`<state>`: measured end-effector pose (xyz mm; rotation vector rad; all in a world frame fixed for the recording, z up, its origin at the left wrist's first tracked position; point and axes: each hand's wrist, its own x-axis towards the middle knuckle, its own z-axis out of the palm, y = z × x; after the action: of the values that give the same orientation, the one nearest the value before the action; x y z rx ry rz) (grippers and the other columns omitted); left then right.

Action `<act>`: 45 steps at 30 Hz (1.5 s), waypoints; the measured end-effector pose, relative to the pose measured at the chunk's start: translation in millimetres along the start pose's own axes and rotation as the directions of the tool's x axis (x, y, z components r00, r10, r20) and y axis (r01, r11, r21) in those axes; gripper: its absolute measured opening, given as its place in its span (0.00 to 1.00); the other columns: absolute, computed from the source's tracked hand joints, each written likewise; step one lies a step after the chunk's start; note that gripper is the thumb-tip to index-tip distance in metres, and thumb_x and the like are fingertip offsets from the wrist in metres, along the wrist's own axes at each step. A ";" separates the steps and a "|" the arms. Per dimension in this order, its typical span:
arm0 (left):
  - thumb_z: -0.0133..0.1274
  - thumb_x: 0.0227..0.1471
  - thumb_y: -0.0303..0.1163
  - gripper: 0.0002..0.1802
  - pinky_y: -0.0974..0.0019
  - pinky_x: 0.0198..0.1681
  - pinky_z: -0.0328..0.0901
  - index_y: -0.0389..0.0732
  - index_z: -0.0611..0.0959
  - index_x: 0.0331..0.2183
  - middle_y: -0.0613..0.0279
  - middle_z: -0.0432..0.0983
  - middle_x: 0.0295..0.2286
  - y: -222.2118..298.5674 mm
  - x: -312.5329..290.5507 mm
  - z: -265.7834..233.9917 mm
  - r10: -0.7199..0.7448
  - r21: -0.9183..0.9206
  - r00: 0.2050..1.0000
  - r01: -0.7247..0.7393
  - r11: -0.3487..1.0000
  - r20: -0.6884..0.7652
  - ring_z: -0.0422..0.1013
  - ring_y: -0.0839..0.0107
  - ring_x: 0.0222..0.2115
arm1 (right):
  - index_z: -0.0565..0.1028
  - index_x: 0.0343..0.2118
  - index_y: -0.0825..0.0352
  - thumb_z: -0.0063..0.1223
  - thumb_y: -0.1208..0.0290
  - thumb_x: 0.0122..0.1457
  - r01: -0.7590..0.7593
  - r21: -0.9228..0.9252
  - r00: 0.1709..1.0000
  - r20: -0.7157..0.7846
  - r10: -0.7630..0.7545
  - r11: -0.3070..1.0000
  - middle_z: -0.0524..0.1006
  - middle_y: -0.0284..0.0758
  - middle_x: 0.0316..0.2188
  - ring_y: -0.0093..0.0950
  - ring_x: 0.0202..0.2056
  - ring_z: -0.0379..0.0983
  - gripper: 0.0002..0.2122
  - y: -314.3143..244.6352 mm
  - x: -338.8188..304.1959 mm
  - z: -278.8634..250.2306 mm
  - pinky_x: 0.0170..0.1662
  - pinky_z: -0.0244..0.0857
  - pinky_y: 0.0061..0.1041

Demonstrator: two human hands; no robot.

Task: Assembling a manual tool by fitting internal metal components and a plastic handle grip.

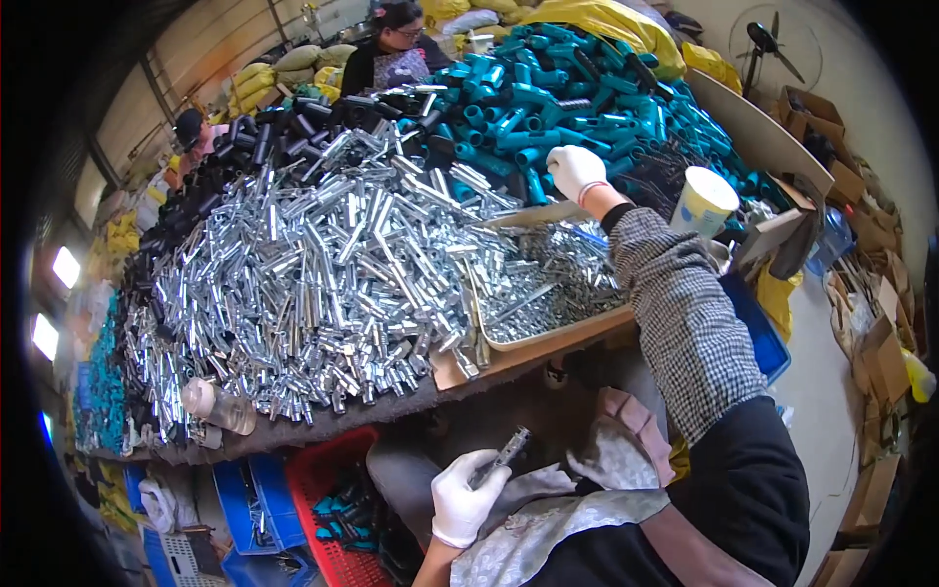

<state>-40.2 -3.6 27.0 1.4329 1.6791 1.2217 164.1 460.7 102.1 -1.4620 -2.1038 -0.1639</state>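
head, 1 view | head-worn, left of 2 side-by-side fisheyes | looks down and forward across heaped table (323, 428) | takes in left hand (469, 497) and right hand (575, 173) from close above | reaches far back to fan (764, 41) at upper right | bends straight edges toward round, dark rim

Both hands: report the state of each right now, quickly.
Left hand: closed, holding a metal part.
Right hand: curled beside the teal parts; whether it holds anything cannot be told.
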 end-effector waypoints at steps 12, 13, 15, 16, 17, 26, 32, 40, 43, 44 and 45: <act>0.66 0.43 0.24 0.13 0.65 0.32 0.71 0.33 0.84 0.35 0.50 0.79 0.28 7.9 18.6 -7.2 0.101 0.067 0.995 -0.101 0.993 0.009 0.77 0.60 0.26 | 0.73 0.49 0.64 0.49 0.67 0.58 -0.210 -0.232 0.970 0.072 0.232 0.950 0.82 0.45 0.38 0.44 0.41 0.80 0.17 -40.3 51.5 35.2 0.43 0.73 0.42; 0.66 0.43 0.24 0.12 0.65 0.32 0.71 0.34 0.84 0.34 0.50 0.80 0.28 7.3 17.3 -8.8 0.094 0.053 0.996 -0.094 0.994 -0.002 0.77 0.60 0.26 | 0.73 0.48 0.65 0.50 0.65 0.56 -0.189 -0.221 0.976 0.065 0.208 0.957 0.82 0.47 0.38 0.44 0.42 0.80 0.17 -36.6 46.6 22.5 0.44 0.73 0.43; 0.66 0.43 0.24 0.12 0.65 0.32 0.71 0.34 0.84 0.34 0.50 0.80 0.28 4.5 13.0 -10.1 0.087 0.038 0.996 -0.085 0.996 -0.034 0.78 0.60 0.26 | 0.79 0.38 0.65 0.51 0.62 0.51 -0.151 -0.160 0.985 0.054 0.162 0.975 0.81 0.49 0.38 0.46 0.42 0.79 0.15 -23.3 36.4 -14.8 0.45 0.72 0.39; 0.66 0.43 0.25 0.12 0.65 0.33 0.71 0.33 0.84 0.34 0.50 0.80 0.28 3.3 8.5 -12.9 0.037 0.028 0.998 -0.036 0.999 -0.045 0.78 0.62 0.27 | 0.81 0.39 0.64 0.53 0.58 0.51 -0.157 -0.068 0.982 0.096 0.163 0.985 0.81 0.47 0.39 0.44 0.44 0.78 0.17 -30.9 24.6 -43.0 0.47 0.72 0.39; 0.66 0.43 0.25 0.13 0.66 0.33 0.71 0.33 0.84 0.34 0.51 0.80 0.28 -0.7 7.5 -11.1 0.016 -0.018 0.999 -0.016 1.000 -0.029 0.78 0.64 0.27 | 0.81 0.40 0.62 0.54 0.56 0.49 -0.121 0.021 0.993 -0.006 0.121 0.992 0.81 0.47 0.39 0.44 0.44 0.78 0.19 -19.1 7.7 -67.9 0.48 0.71 0.38; 0.65 0.43 0.25 0.13 0.64 0.34 0.71 0.33 0.84 0.35 0.50 0.80 0.29 26.4 6.9 -8.5 0.155 0.045 0.987 -0.157 0.986 0.053 0.78 0.58 0.29 | 0.79 0.33 0.67 0.59 0.67 0.49 -0.265 0.701 0.773 0.565 -0.289 0.662 0.75 0.26 0.23 0.17 0.24 0.70 0.11 -54.4 -232.1 -148.3 0.29 0.65 0.19; 0.65 0.44 0.26 0.13 0.63 0.33 0.71 0.35 0.83 0.35 0.50 0.80 0.30 22.3 -0.9 -12.7 0.162 0.097 0.982 -0.171 0.980 0.097 0.78 0.56 0.29 | 0.74 0.51 0.69 0.63 0.55 0.58 -0.847 0.473 0.323 0.821 -0.471 0.243 0.77 0.34 0.41 0.27 0.45 0.72 0.25 -96.1 -395.1 -104.1 0.53 0.64 0.28; 0.66 0.43 0.28 0.13 0.62 0.33 0.72 0.37 0.84 0.35 0.53 0.80 0.29 10.8 -10.9 -30.7 0.281 0.177 0.926 -0.330 0.927 0.253 0.78 0.56 0.29 | 0.76 0.52 0.70 0.65 0.53 0.54 -0.588 0.568 0.370 0.822 -0.433 0.576 0.81 0.37 0.31 0.22 0.32 0.76 0.29 -83.4 -330.9 -121.3 0.39 0.70 0.21; 0.68 0.41 0.31 0.17 0.61 0.33 0.72 0.37 0.84 0.36 0.52 0.80 0.30 14.7 -11.1 -27.4 0.293 0.151 0.888 -0.363 0.919 0.354 0.78 0.56 0.29 | 0.82 0.42 0.71 0.69 0.53 0.48 -0.402 0.668 0.399 0.743 -0.538 0.626 0.83 0.41 0.34 0.29 0.33 0.81 0.25 -82.3 -303.3 -113.0 0.40 0.72 0.25; 0.68 0.41 0.32 0.19 0.61 0.33 0.72 0.36 0.83 0.37 0.51 0.81 0.30 17.4 -12.6 -23.6 0.272 0.151 0.901 -0.337 0.929 0.339 0.78 0.55 0.29 | 0.82 0.41 0.71 0.69 0.51 0.47 -0.363 0.697 0.407 0.716 -0.568 0.618 0.83 0.43 0.33 0.32 0.33 0.81 0.26 -93.6 -298.2 -113.4 0.40 0.72 0.26; 0.70 0.40 0.35 0.24 0.61 0.34 0.72 0.36 0.82 0.40 0.50 0.81 0.32 17.5 -13.9 -19.7 0.258 0.188 0.916 -0.324 0.927 0.307 0.78 0.53 0.29 | 0.82 0.41 0.71 0.67 0.48 0.47 -0.265 0.693 0.406 0.711 -0.575 0.670 0.82 0.44 0.31 0.36 0.32 0.80 0.28 -105.3 -300.3 -110.4 0.39 0.71 0.27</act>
<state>-47.3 -22.2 49.0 1.9619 1.4886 0.9339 184.7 126.8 62.6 -0.7684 -2.5643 1.6541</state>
